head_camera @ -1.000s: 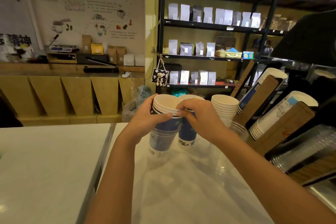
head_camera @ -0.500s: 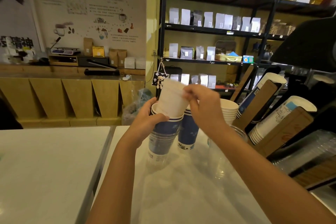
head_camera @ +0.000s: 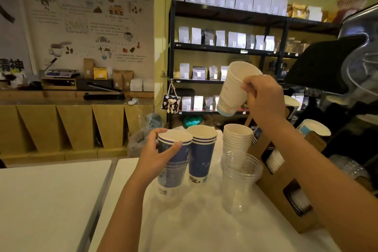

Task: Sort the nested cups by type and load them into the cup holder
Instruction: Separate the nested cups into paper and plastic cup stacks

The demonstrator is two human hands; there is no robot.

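Risk: the white cup [head_camera: 235, 88] is pinched only at its rim by the right hand [head_camera: 263, 98], tilted, high above the white-cup stack [head_camera: 237, 137] — a slip would likely drop it onto the clear cups [head_camera: 239, 172] or topple the blue stack [head_camera: 201, 153]. The mixed stack [head_camera: 173, 159] looks tall; it could tip if let go. Left hand [head_camera: 157, 153] wraps that stack near the top, thumb across the front. Right arm raised, wrist bent — cup holder [head_camera: 280, 188] sits below it on the counter [head_camera: 184, 227].

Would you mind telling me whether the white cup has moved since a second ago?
Yes. The white cup rose up and right, out of the blue stack, held by the right hand.
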